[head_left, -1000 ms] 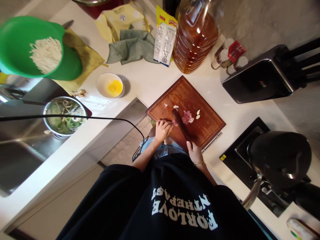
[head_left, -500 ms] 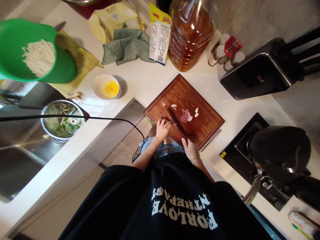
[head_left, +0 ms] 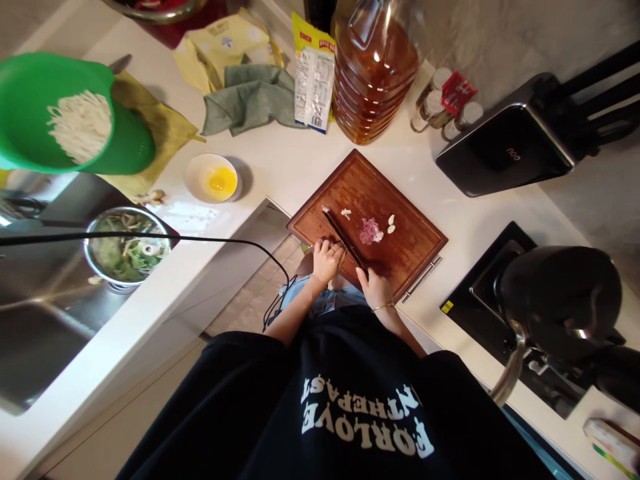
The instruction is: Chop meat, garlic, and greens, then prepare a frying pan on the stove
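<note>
My right hand is wrapped round the handle of a dark-bladed kitchen knife. The blade lies slantwise over a brown wooden cutting board. Left of the blade, at the board's near edge, my left hand has its fingers curled down; whatever they pin is hidden. To the right of the knife sits a small heap of chopped pinkish pieces, with two peeled garlic cloves beside it. White bits lie above the blade, and a small piece is by its tip.
A bowl with egg stands left of the board, near a green container of white strips. Behind are a large oil bottle and spice jars. A knife block and black pot stand right. A cable crosses the left.
The knife has shifted left, its tip now by the small piece at the board's left side. My right hand has moved slightly left with it; my left hand stays nearly in place.
</note>
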### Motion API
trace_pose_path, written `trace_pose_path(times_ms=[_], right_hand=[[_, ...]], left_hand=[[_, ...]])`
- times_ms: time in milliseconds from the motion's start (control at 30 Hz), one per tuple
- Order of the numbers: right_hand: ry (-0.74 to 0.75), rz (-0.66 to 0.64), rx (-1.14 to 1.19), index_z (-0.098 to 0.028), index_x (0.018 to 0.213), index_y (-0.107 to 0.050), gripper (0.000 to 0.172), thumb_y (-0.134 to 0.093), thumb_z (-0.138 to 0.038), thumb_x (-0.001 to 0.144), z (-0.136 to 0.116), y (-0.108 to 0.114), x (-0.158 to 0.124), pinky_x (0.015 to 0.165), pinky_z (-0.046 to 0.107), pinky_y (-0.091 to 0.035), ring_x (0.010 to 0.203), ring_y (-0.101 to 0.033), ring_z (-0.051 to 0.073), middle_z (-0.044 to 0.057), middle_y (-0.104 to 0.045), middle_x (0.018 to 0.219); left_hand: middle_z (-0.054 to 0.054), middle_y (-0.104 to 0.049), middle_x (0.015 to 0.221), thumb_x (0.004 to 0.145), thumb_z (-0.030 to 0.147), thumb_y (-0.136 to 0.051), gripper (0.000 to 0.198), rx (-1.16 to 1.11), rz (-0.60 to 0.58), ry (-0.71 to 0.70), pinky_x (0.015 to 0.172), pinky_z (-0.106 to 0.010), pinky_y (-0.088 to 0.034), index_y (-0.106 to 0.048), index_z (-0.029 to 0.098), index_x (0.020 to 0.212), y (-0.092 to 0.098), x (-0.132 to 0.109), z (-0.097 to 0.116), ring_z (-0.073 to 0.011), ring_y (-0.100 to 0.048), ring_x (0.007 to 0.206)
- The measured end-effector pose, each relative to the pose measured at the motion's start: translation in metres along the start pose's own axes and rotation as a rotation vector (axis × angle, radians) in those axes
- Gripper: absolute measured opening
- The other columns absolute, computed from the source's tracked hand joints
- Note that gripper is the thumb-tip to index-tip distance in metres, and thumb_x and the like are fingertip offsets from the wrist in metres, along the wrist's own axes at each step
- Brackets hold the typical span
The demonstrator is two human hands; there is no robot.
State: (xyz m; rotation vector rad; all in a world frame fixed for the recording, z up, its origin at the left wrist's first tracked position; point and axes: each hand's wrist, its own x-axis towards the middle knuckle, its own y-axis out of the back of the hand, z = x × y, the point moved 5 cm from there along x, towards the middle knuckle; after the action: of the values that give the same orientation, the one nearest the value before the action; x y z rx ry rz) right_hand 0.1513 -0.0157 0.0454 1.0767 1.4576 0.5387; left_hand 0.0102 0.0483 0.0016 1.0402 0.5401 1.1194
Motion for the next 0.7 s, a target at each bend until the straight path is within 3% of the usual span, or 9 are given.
trace_pose_path(times_ms=[200, 433, 567, 700], right_hand=[[-0.051, -0.035, -0.032, -0.015, 0.093, -0.063, 0.056, -0.022, -0.054, 0.093, 0.02, -0.008, -0.021, 0.056, 0.026, -0.032, 0.062, -0.062, 0.019, 0.011, -0.068, 0.074], [0.001, 0.01, 0.061, -0.014, 0.101, -0.065, 0.056, -0.025, -0.053, 0.093, 0.007, -0.003, 0.009, 0.061, 0.024, -0.037, 0.071, -0.064, 0.019, 0.013, -0.07, 0.082], [0.028, 0.055, 0.252, -0.015, 0.109, -0.064, 0.058, -0.021, -0.052, 0.093, 0.029, -0.003, 0.008, 0.068, 0.025, -0.041, 0.082, -0.064, 0.02, 0.012, -0.07, 0.093], [-0.03, 0.069, 0.311, -0.013, 0.106, -0.065, 0.062, -0.02, -0.054, 0.092, 0.049, 0.0, 0.005, 0.066, 0.026, -0.041, 0.078, -0.064, 0.021, 0.012, -0.069, 0.085]], left_hand=[[-0.008, -0.068, 0.092, 0.088, 0.032, -0.047, 0.023, 0.01, 0.003, -0.003, 0.084, -0.044, -0.035, -0.065, 0.02, 0.08, 0.0, 0.0, 0.003, -0.0235, -0.053, 0.085], [-0.007, -0.068, 0.098, 0.09, 0.028, -0.044, 0.023, 0.062, 0.002, -0.03, 0.082, -0.043, -0.035, -0.066, 0.02, 0.093, 0.0, -0.002, 0.004, -0.0229, -0.052, 0.086], [-0.006, -0.067, 0.103, 0.091, 0.028, -0.042, 0.025, 0.065, -0.004, -0.027, 0.084, -0.043, -0.035, -0.066, 0.022, 0.096, 0.003, -0.003, 0.003, -0.0226, -0.052, 0.087], [-0.006, -0.067, 0.105, 0.091, 0.026, -0.042, 0.025, 0.034, -0.017, -0.04, 0.086, -0.042, -0.035, -0.065, 0.022, 0.099, 0.005, -0.001, 0.003, -0.0225, -0.051, 0.089]])
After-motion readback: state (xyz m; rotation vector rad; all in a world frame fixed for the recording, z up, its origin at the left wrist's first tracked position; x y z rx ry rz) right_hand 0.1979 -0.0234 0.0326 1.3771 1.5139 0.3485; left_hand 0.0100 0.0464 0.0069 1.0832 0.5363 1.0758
